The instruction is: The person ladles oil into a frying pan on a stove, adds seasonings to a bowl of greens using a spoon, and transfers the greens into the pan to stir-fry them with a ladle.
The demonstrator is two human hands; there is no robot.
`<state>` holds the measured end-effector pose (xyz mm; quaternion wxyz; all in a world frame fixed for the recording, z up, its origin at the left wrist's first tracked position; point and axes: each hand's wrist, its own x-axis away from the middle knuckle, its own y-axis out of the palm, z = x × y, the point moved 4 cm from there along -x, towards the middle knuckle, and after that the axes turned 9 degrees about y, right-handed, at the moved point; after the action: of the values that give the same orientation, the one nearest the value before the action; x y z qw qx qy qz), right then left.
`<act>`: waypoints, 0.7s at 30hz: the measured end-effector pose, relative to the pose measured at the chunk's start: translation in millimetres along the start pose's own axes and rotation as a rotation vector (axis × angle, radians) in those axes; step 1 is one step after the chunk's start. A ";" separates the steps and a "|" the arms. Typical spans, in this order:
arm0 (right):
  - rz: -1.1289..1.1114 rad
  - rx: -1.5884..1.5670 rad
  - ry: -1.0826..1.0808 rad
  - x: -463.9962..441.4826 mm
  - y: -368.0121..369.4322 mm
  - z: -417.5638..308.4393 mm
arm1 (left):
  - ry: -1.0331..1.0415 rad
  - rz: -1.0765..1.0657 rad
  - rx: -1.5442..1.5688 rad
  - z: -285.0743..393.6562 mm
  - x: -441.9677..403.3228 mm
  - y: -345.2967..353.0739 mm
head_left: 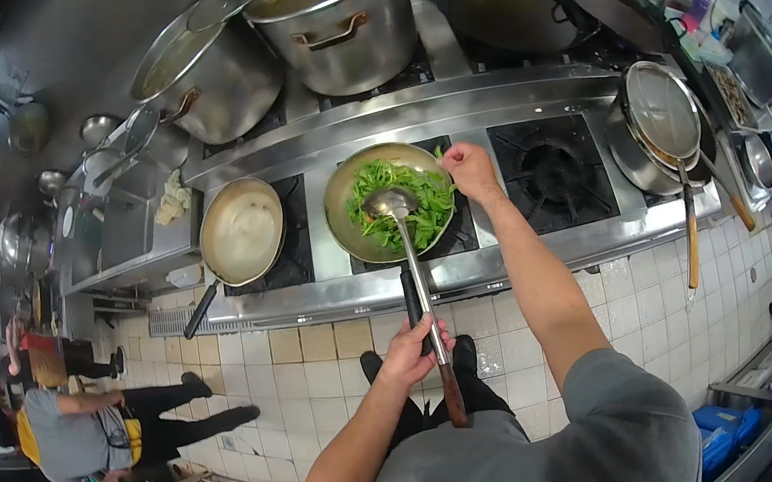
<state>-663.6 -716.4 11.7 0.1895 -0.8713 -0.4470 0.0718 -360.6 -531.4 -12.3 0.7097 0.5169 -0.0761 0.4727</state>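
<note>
A frying pan (344,232) full of leafy greens (428,221) sits on the middle front burner. The bowl of a long ladle (390,203) rests on the greens. My left hand (410,350) is closed around the ladle's shaft, where the pan's black handle (409,288) also runs; whether it grips both I cannot fully tell. At the pan's right rim my right hand (469,170) is pinched, with a bit of green at its fingertips.
A second pan (243,231) stands on the left burner. Large stockpots (339,41) and woks (512,14) line the back. Strainers (663,111) lie over a pot on the right. Another person (83,430) stands at the left.
</note>
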 end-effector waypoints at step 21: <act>-0.508 0.350 0.002 -20.7 -5.2 57.8 | 0.000 -0.016 0.047 -12.8 -9.5 8.0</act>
<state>-696.8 -715.0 -40.3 0.3490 -0.6856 -0.6314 0.0974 -376.6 -526.6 -18.5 0.7011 0.5342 -0.0609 0.4683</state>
